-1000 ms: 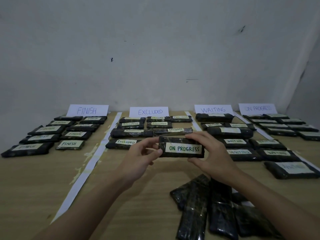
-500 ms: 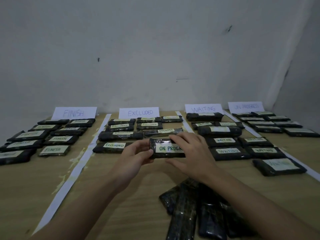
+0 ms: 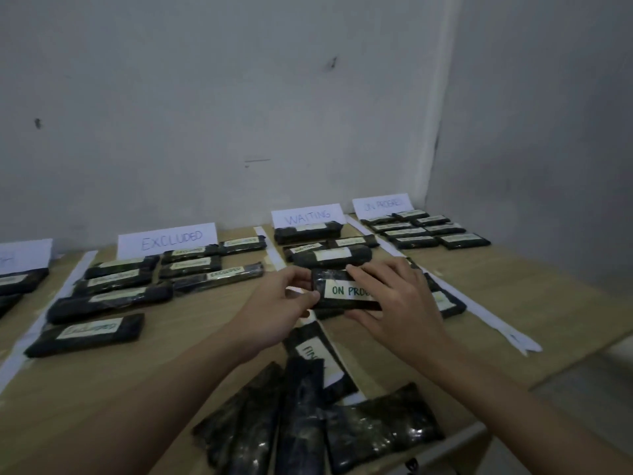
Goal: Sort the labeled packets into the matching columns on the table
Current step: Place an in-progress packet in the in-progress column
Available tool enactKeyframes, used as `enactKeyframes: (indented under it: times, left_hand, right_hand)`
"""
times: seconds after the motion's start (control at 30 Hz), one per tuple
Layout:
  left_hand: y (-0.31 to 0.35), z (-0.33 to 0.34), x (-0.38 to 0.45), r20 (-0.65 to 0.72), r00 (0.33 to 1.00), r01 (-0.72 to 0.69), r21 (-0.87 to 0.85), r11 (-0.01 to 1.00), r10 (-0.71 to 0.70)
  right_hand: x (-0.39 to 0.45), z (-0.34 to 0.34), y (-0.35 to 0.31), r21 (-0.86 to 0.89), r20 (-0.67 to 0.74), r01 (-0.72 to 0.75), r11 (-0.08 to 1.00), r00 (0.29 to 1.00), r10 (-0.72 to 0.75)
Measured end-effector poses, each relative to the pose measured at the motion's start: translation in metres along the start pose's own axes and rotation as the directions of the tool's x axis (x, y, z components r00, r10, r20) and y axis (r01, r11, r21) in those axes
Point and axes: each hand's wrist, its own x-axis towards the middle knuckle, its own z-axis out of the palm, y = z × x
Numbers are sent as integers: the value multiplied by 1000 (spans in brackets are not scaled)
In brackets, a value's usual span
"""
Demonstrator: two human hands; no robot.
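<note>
Columns mostly filled; ON PROGRESS packet (image 3: pixel 346 289) grasped by left hand (image 3: pixel 274 317) and right hand (image 3: pixel 400 299); unsorted pile (image 3: pixel 308 426) remains, lower centre.

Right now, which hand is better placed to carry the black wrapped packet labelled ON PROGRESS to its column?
Probably the right hand. It grips the black wrapped packet on the side nearer the ON PROGRESS sign, far right. The left hand would cross over.

bare table (image 3: pixel 513 303) right of waiting packets (image 3: pixel 329 255); unsorted pile (image 3: pixel 308 423) crowds near edge.
</note>
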Motion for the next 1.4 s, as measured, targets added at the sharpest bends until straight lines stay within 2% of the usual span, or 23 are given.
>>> enactKeyframes:
  times: [0.13, 0.23, 0.3, 0.4, 0.47, 0.53, 0.6, 0.73, 0.83, 0.9, 1.0, 1.2, 1.4]
  left_hand:
    - [20, 36, 26, 75, 995, -84, 193, 978, 70]
    - [31, 61, 46, 148, 981, -173, 366, 914, 126]
    - [34, 74, 59, 228, 958, -269, 512, 816, 173]
    - [35, 88, 77, 367, 909, -410, 693, 593, 199]
    - [35, 95, 89, 406, 887, -461, 733, 500, 222]
    - [34, 103, 103, 437, 869, -493, 745, 449, 230]
    - [32, 111, 118, 468, 860, -509, 754, 416, 203]
    - [27, 128, 144, 489, 855, -511, 745, 428, 171]
    - [25, 137, 156, 508, 845, -526, 731, 435, 167]
    - [24, 138, 160, 513, 842, -528, 725, 442, 165]
    - [22, 134, 159, 512, 841, -530, 714, 457, 174]
    - [19, 102, 137, 466, 867, -490, 739, 463, 173]
    - [11, 42, 90, 384, 916, -392, 791, 469, 118]
  right_hand:
    - [-9, -14, 48, -15, 38, -30, 999, 999, 31]
    - [-10, -17, 91, -11, 82, -129, 992, 988, 129]
    - [-6, -12, 124, -16, 131, -240, 971, 962, 240]
    - [5, 2, 170, -34, 207, -364, 931, 909, 362]
    - [14, 13, 195, -57, 279, -417, 907, 866, 416]
    - [23, 28, 218, -83, 356, -447, 890, 821, 446]
    - [32, 42, 238, -112, 433, -479, 871, 765, 477]
    - [48, 63, 262, -165, 553, -518, 839, 656, 514]
    - [56, 72, 266, -147, 594, -544, 826, 619, 514]
    - [59, 73, 263, -174, 617, -504, 846, 613, 493]
    - [56, 71, 252, -215, 613, -452, 866, 628, 480]
    - [49, 50, 209, -24, 441, -368, 930, 831, 340]
    - [49, 18, 125, 156, 376, -202, 967, 917, 131]
